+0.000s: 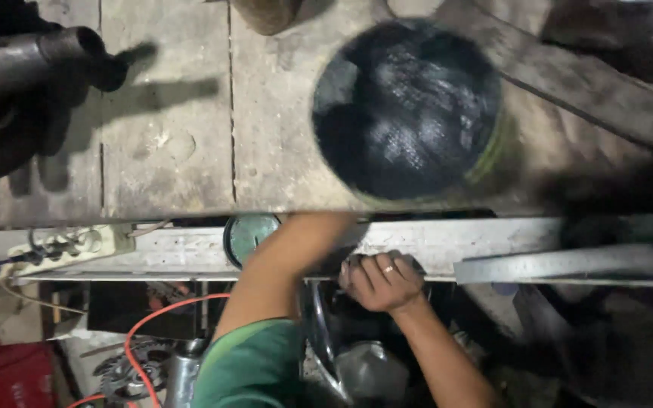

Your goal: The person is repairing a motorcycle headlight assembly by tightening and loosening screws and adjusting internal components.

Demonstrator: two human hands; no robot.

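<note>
My right hand (382,281), a ring on one finger, is closed in a fist around a dark part at the edge of a pale metal rail (190,253). What the part is stays unclear. My left forearm (281,272), in a green sleeve, reaches up to the front edge of a concrete slab (190,151); the hand itself is blurred and hidden there. On the slab above both arms sits a large round black object (406,109) with a greenish rim, blurred by motion.
A round gauge with a pale green dial (251,236) sits on the rail beside my left arm. A white power strip (69,245) lies left, an orange cable (168,313) and a toothed sprocket (126,374) below. A dark pipe (24,57) lies top left, a grey metal bar (568,264) right.
</note>
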